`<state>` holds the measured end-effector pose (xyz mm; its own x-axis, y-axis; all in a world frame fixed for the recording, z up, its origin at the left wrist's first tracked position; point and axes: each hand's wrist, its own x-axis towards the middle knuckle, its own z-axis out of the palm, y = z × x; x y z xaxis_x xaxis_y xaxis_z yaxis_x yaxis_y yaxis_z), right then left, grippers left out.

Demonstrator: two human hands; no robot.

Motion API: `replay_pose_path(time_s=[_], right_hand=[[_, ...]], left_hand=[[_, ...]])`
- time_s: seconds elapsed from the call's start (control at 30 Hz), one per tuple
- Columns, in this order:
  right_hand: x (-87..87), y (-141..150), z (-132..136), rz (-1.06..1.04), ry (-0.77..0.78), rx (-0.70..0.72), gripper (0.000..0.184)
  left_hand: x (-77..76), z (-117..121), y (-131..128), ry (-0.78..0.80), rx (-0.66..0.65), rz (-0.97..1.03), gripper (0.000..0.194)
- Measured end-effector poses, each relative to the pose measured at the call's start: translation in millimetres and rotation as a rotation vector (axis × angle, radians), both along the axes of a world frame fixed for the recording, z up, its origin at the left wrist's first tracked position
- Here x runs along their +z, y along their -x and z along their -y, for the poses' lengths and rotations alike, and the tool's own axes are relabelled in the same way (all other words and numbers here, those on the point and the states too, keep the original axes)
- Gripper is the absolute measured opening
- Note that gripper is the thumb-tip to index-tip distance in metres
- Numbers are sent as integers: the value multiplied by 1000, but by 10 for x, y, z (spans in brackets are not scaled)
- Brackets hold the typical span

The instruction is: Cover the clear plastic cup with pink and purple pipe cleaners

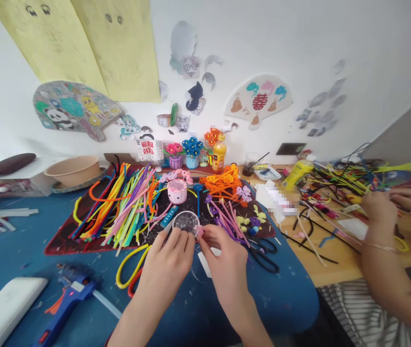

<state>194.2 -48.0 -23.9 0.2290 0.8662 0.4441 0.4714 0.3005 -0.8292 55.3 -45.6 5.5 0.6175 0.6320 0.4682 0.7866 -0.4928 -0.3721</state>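
My left hand (167,267) and my right hand (223,260) meet at the middle of the blue table (17,250). My right hand pinches a small pink pipe-cleaner piece (200,232) between thumb and fingers. My left hand has its fingers curled together beside it, touching the edge of a small clear round container (185,222); what it grips is too small to name. Just behind stand a small pink pot (177,191) and a fan of coloured pipe cleaners (126,205) on a dark mat.
A blue glue gun (68,292) and a white box (5,311) lie at the front left. Black scissors (266,255) lie right of my hands. Orange pipe-cleaner flowers (223,183) sit behind. Another person's hands (390,205) work at the right over a cluttered wooden table.
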Motion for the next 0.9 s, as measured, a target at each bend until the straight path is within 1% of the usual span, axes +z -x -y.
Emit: replay_pose_path(time_s=[0.13,0.23,0.33,0.43,0.53,0.63,0.77,0.83,0.9], right_hand=[[29,9,25,-59,55,24,8],[28,-28,63,-77,81,23,10],[19,-136,81,-101,93,16,14],[34,-297,45,-158,115,49,18],[101,-453,-27,-223,132,196,23],[232,-555,-86,-142,49,319,24],[444,-599,-126,25,-60,478,24],[522,-594,-142,60,-73,543,26],[562,-582,-158,76,-74,599,27]], left_hand=[[25,-11,-47,-28,-16,48,34],[15,-23,-39,-4,-22,84,32],[-8,-44,7,75,-30,177,27],[-2,-82,71,225,-65,352,24],[57,-137,143,442,-155,551,22],[144,-179,203,619,-253,718,22],[237,-171,238,726,-343,848,21],[263,-153,242,773,-366,865,22],[278,-140,243,818,-374,877,27]])
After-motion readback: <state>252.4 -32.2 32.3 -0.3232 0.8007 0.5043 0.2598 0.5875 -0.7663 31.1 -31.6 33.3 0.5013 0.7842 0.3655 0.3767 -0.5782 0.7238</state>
